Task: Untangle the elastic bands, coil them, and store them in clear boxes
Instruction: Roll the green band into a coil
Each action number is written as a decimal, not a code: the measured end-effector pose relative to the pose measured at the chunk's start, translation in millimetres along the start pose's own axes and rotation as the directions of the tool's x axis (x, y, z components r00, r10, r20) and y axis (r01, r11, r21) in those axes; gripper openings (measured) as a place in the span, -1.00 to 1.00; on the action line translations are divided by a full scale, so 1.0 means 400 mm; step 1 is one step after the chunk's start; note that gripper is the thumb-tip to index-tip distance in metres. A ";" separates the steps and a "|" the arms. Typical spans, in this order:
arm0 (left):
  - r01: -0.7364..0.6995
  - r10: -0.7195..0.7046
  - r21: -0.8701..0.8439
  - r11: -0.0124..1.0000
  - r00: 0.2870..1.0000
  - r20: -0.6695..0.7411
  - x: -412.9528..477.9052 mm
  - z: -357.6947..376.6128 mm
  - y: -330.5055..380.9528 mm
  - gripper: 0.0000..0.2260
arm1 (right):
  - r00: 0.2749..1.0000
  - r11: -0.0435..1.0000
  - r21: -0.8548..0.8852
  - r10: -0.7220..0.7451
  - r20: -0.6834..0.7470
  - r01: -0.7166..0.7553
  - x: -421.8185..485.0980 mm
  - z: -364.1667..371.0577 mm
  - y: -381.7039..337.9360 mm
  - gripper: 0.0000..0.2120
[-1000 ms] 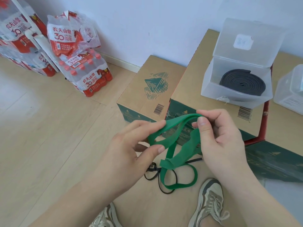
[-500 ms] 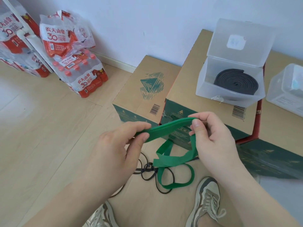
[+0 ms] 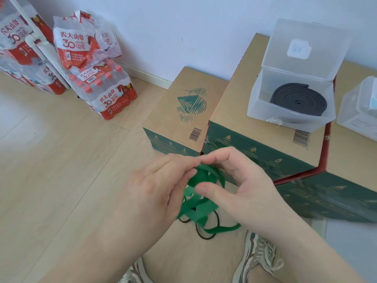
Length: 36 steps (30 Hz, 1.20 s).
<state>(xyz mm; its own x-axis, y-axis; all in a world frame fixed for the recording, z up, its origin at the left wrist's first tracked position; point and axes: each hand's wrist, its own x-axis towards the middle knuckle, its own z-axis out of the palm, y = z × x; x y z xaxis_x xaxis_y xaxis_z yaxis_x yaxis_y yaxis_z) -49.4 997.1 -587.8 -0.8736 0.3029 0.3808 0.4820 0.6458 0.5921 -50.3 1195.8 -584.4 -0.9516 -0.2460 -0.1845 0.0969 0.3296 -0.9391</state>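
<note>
1. A pale wooden floor [image 3: 51, 170] meets a white wall [image 3: 183, 27]. A large cardboard box [image 3: 230, 107] with a green side stands against that wall.
2. A smaller cardboard box [image 3: 179, 111] touches the left side of the large cardboard box.
3. On top of the large cardboard box sits an open clear box [image 3: 263, 111] with its lid [image 3: 306, 48] standing upright. A black band [image 3: 298, 101] lies coiled flat inside it.
4. To the right of the large cardboard box there is a second clear box [image 3: 357, 113], cut off by the edge of the view. Its contents are too blurred to name.
5. Well to the left of the large cardboard box, packs of water bottles [image 3: 106, 92] in red and white wrap are stacked by the wall.
6. In front of the large cardboard box, both hands meet over a green band [image 3: 201, 209].
7. The left hand [image 3: 155, 190] has its fingers curled onto the upper folds of the green band and pinches them.
8. The right hand [image 3: 244, 188] pinches the same bunch, with the forefinger curved over the top and the thumb pressed on the folds below.
9. The rest of the green band hangs in loose twisted loops below the hands.
10. A thin black cord [image 3: 206, 234] shows among those lower loops; whether it is caught in them cannot be told.
11. Two grey shoes [image 3: 257, 260] show on the floor, nearer to the viewer than the large cardboard box.
</note>
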 end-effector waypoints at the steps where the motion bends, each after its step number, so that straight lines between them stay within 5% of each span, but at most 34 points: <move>1: -0.017 0.017 0.000 1.000 1.000 0.011 0.000 0.001 0.004 -0.82 | 1.000 1.000 -0.010 -0.014 0.000 0.014 0.001 0.001 0.000 -0.71; 9: -0.120 0.119 0.056 0.991 0.993 0.028 -0.013 0.013 -0.008 -0.83 | 0.996 0.994 -0.067 -0.087 0.015 0.088 -0.004 0.020 0.001 -0.81; 17: -0.079 0.080 -0.012 0.997 0.995 0.058 -0.007 0.023 -0.004 -0.70 | 0.985 0.979 -0.178 -0.120 -0.126 0.097 -0.001 0.017 0.020 -0.78; 21: -0.085 0.084 0.013 0.996 0.995 0.059 -0.006 0.012 -0.005 -0.72 | 0.986 0.990 -0.119 -0.094 -0.140 0.077 -0.004 0.021 0.011 -0.78; 28: -0.102 0.102 0.034 0.994 0.995 0.015 -0.003 -0.022 -0.022 -0.67 | 0.994 0.998 -0.055 0.044 0.096 -0.039 0.000 -0.010 0.006 -0.64; 36: -0.130 0.128 -0.019 0.991 0.989 -0.080 0.004 -0.059 0.002 -0.69 | 0.996 0.968 0.248 -0.052 0.074 0.032 0.013 -0.014 -0.007 -0.59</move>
<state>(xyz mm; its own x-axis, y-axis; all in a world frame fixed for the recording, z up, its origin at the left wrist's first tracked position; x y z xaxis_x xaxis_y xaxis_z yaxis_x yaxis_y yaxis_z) -48.8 981.8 -570.0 -0.7964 0.3264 0.5091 0.5929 0.5873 0.5509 -57.3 1198.7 -581.2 -0.9312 -0.3291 -0.1565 0.1359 0.0850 -0.9871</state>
